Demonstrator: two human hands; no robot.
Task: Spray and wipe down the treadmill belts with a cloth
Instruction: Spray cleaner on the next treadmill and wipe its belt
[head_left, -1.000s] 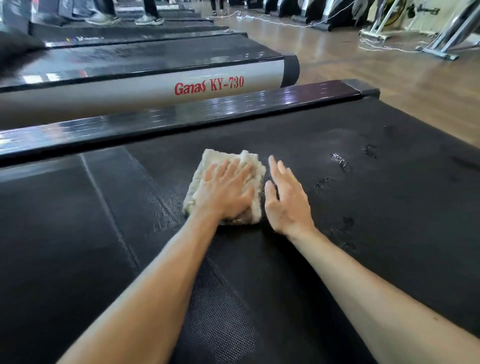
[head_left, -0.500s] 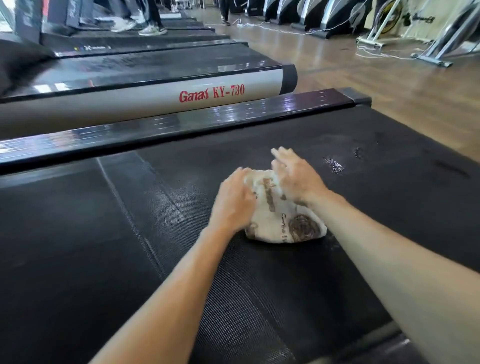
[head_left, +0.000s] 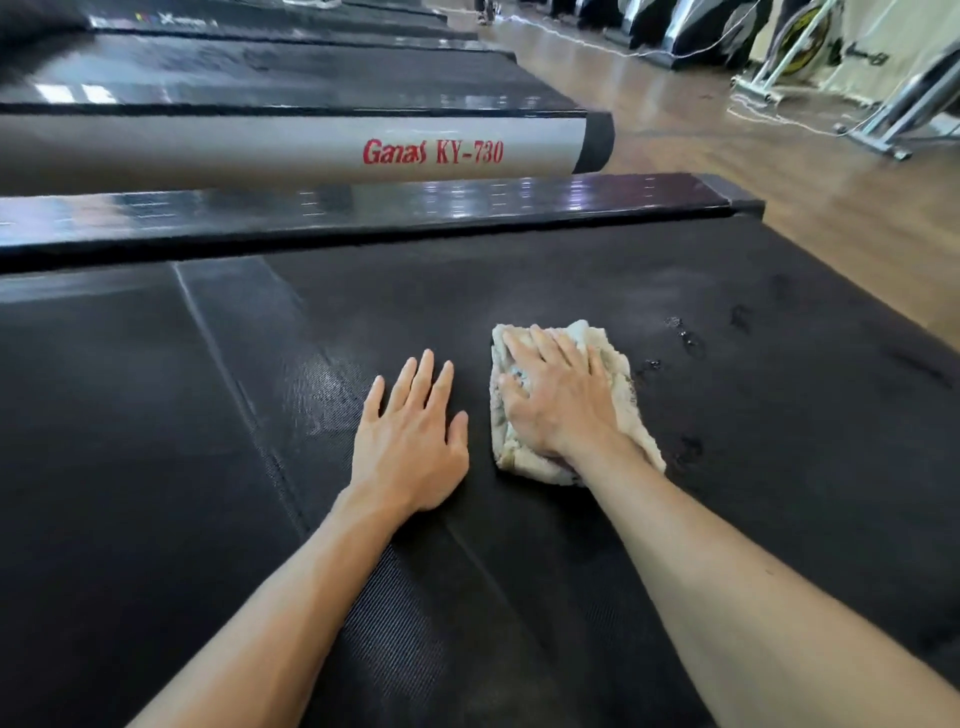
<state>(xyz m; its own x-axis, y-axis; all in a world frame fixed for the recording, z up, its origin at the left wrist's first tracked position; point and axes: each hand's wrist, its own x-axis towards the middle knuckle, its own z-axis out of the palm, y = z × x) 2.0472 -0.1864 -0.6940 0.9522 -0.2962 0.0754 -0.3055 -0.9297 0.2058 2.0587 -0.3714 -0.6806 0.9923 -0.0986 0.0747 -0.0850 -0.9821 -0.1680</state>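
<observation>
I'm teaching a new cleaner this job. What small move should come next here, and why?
Probably slide the cloth rightward under the right hand: wet drops sit on the belt just beyond it, unwiped. The left hand rests flat on the belt.

Folded pale cloth (head_left: 618, 374) on black belt (head_left: 519, 291)

belt (head_left: 571, 270): matt textured rubber | cloth (head_left: 618, 374): nubby terry | rail (head_left: 363, 213): glossy

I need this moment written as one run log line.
right hand: flat on cloth | left hand: flat on belt | droplets: right of cloth
</observation>
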